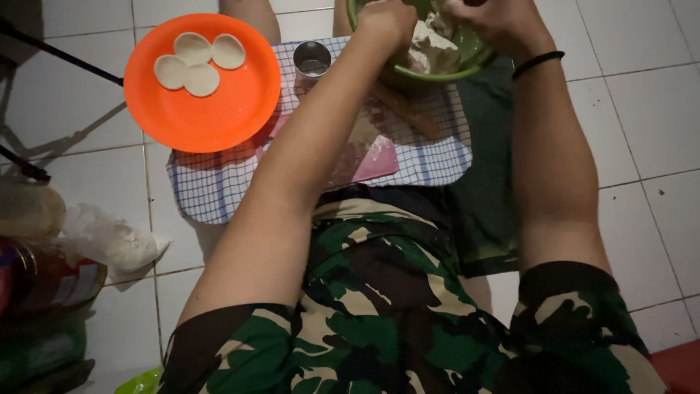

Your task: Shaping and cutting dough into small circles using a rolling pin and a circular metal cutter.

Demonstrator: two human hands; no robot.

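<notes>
White tile floor; both hands in green bowl, pale lumpy dough.

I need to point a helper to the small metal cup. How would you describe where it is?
Find the checked cloth on the tiled floor. At its far edge, between the orange plate and green bowl, stands the metal cup: the only shiny thing there.

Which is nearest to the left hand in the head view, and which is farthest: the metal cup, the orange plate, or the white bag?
From the left hand:
1. Metal cup, just to its left, on the checked cloth.
2. Orange plate, further left, holding dough discs.
3. White bag, far lower left, on the floor.
</notes>
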